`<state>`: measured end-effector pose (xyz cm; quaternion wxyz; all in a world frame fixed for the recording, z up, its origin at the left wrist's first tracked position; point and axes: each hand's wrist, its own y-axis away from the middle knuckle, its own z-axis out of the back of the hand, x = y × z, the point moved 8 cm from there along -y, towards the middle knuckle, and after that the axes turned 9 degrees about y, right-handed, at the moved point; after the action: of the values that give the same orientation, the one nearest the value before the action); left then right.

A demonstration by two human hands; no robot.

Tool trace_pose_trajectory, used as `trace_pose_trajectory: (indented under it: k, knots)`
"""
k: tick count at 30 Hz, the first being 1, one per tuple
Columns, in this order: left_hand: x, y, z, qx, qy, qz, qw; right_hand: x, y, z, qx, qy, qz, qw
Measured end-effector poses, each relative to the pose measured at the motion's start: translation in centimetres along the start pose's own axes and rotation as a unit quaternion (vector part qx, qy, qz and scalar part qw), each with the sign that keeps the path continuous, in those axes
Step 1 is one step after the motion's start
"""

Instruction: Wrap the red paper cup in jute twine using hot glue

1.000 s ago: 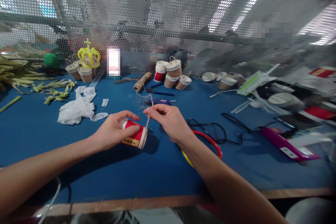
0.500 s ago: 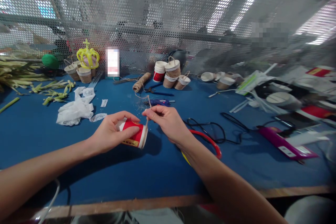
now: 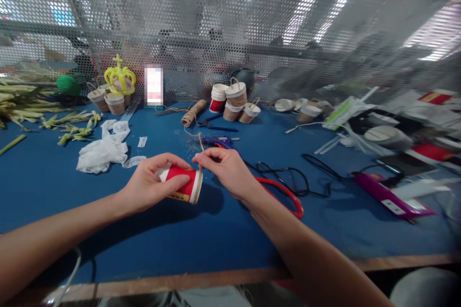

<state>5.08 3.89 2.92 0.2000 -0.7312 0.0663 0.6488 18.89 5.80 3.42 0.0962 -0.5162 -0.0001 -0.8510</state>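
A red and white paper cup (image 3: 182,183) lies on its side in the grip of my left hand (image 3: 151,182), its rim end turned to the right. Thin brown twine (image 3: 200,146) runs down to that rim, pinched between the thumb and forefinger of my right hand (image 3: 223,168). The twine trails back to a twine roll (image 3: 193,113) lying behind my hands. Just beyond my right hand is a blue glue gun (image 3: 219,141), partly hidden by the fingers.
Crumpled white lace (image 3: 103,153) lies at left. Behind stand several twine-wrapped cups (image 3: 236,93), a yellow crown (image 3: 120,79) and blue-handled pliers (image 3: 219,127). A red-handled tool (image 3: 284,192), black cables (image 3: 284,177) and a purple power strip (image 3: 392,196) lie at right.
My right hand has shifted slightly left, nearer the cup's rim, with the twine pinched in it. My left hand and the cup have barely moved.
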Motion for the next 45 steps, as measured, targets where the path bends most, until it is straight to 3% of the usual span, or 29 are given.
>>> trace_pose_trajectory:
  k: [7,25,40,45]
  knots:
    - [-0.4,0.1,0.1,-0.001,-0.017,-0.021,1.0,-0.2,0.0,-0.5,0.011,0.003,0.01,1.0]
    - [-0.6,0.2,0.3,-0.029,-0.009,-0.006,1.0,-0.8,-0.1,-1.2,0.038,0.005,0.011,0.999]
    - [1.3,-0.2,0.7,-0.07,0.131,0.091,0.985,-1.0,-0.3,-1.3,0.029,-0.022,0.004,0.999]
    - [1.4,-0.1,0.7,-0.074,0.137,0.097,0.983,-0.9,-0.3,-1.3,0.033,-0.02,-0.006,0.999]
